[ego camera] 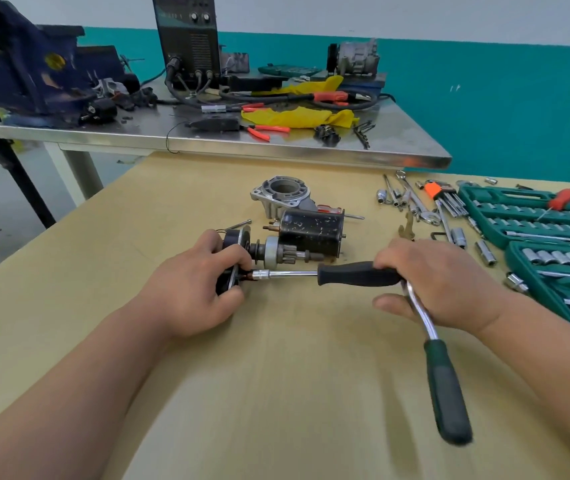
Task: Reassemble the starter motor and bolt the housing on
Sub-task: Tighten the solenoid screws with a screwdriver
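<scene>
On the wooden bench [276,375], items as I log them from my station. Left hand [190,289]: fingers and thumb curled round the end plate assembly [233,242], which lies on the bench with its pinion shaft [287,255] pointing right. Right hand [443,282]: closed over the rear of the black-handled socket driver [356,273]. A chrome bar with a green handle [448,393] also runs out from under that palm toward me, and I cannot tell how firmly it is held. Driver axis: level, left to right, parallel to the pinion shaft and just on its near side. Its socket [261,274] sits at the plate, against the left fingers, so the fastener lies straight left of the right-hand grip. Black motor body [311,230]: on its side just behind the shaft. Aluminium housing [280,195]: loose behind the body, not yet fitted, beyond both hands. My judgement: the right hand turns about this axis while the left stops the plate rotating.
</scene>
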A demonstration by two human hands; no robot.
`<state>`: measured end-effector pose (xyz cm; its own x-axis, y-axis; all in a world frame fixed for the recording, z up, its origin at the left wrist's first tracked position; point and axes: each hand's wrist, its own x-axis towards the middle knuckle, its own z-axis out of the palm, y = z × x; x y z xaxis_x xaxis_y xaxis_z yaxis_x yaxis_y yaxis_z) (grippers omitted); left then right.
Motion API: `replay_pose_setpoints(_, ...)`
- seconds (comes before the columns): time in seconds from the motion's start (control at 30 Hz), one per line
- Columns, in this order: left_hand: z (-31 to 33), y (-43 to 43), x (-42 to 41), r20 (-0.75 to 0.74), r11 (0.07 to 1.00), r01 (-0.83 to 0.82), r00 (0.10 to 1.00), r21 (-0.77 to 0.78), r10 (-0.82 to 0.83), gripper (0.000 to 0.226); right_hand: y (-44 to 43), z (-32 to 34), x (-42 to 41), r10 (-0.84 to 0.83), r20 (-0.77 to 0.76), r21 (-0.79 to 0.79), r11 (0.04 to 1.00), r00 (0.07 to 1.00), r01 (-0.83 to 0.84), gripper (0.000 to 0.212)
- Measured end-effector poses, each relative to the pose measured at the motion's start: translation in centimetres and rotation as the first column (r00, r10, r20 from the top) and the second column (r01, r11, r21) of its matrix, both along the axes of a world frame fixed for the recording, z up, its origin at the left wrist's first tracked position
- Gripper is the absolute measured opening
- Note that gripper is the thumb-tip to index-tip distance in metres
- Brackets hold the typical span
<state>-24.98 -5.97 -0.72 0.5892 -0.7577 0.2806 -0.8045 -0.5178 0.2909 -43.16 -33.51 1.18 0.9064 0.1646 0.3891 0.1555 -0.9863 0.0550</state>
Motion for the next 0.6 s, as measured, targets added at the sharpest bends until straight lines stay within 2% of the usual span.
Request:
replay_pose_setpoints(0.03,0.0,0.0,0.0,0.005,1.000,-0.002,1.000,-0.001,0.002,0.038,0.1,0.3,0.0,-0.061,-0.099,0.087,0.994,0.993,0.069,0.046)
replay_pose_setpoints(0.07,-0.1,0.0,0.0,0.008,1.000,-0.004,1.000,-0.002,0.004,0.038,0.8,0.5,0.1,-0.133,-0.182,0.239,0.955,0.974,0.175,0.044)
replay_pose_setpoints(0.1,-0.1,0.0,0.0,0.009,1.000,-0.004,1.000,-0.007,0.004,0.039,1.3,0.3,0.3,-0.171,-0.275,0.404,0.873,0.946,0.275,0.034)
replay_pose_setpoints(0.13,-0.1,0.0,0.0,0.008,1.000,-0.002,1.000,-0.013,0.002,0.039,1.6,0.0,0.7,-0.187,-0.328,0.541,0.766,0.926,0.346,0.034)
replay_pose_setpoints(0.17,-0.1,0.0,0.0,0.008,1.000,0.002,1.000,-0.017,-0.002,0.039,1.9,-0.1,1.1,-0.195,-0.408,0.664,0.608,0.892,0.436,0.041)
replay_pose_setpoints(0.2,-0.2,0.0,0.1,0.007,1.000,0.007,1.000,-0.019,-0.007,0.039,2.0,0.2,1.4,-0.162,-0.525,0.749,0.380,0.836,0.544,0.048)
replay_pose_setpoints(0.23,-0.2,0.0,0.1,0.006,1.000,0.013,1.000,-0.021,-0.013,0.039,1.8,0.3,1.5,-0.050,-0.620,0.771,0.142,0.783,0.621,0.053)
replay_pose_setpoints(0.27,-0.3,0.0,0.2,0.003,1.000,0.018,1.000,-0.022,-0.018,0.039,1.8,0.5,1.4,0.089,-0.670,0.737,-0.043,0.737,0.675,0.059)
replay_pose_setpoints(0.3,-0.3,0.0,0.3,0.000,0.999,0.023,1.000,-0.027,-0.023,0.039,1.8,0.6,1.3,0.188,-0.680,0.695,-0.143,0.709,0.704,0.063)
replay_pose_setpoints(0.33,-0.4,0.0,0.3,-0.005,0.999,0.024,1.000,-0.037,-0.024,0.038,1.7,0.4,1.2,0.237,-0.685,0.669,-0.170,0.689,0.723,0.065)
replay_pose_setpoints(0.4,-0.5,0.0,0.3,-0.010,0.997,0.017,1.000,-0.075,-0.018,0.032,1.8,0.0,1.3,0.212,-0.695,0.673,-0.145,0.687,0.726,0.065)
replay_pose_setpoints(0.47,-0.8,-0.1,0.0,-0.009,0.992,0.012,1.000,-0.127,-0.013,0.021,2.0,-0.4,1.7,0.041,-0.678,0.731,-0.064,0.734,0.679,0.063)
replay_pose_setpoints(0.5,-0.9,-0.2,-0.1,-0.009,0.988,0.007,1.000,-0.151,-0.009,0.016,2.1,-0.6,1.8,-0.091,-0.624,0.776,0.041,0.776,0.629,0.060)
replay_pose_setpoints(0.57,-1.1,-0.5,-0.2,-0.011,0.986,-0.010,1.000,-0.168,0.008,0.014,1.9,-1.0,1.9,-0.296,-0.382,0.785,0.395,0.876,0.476,0.054)
replay_pose_setpoints(0.6,-1.1,-0.6,-0.2,-0.007,0.986,-0.017,1.000,-0.165,0.016,0.014,1.8,-1.1,1.8,-0.307,-0.238,0.735,0.563,0.921,0.378,0.050)
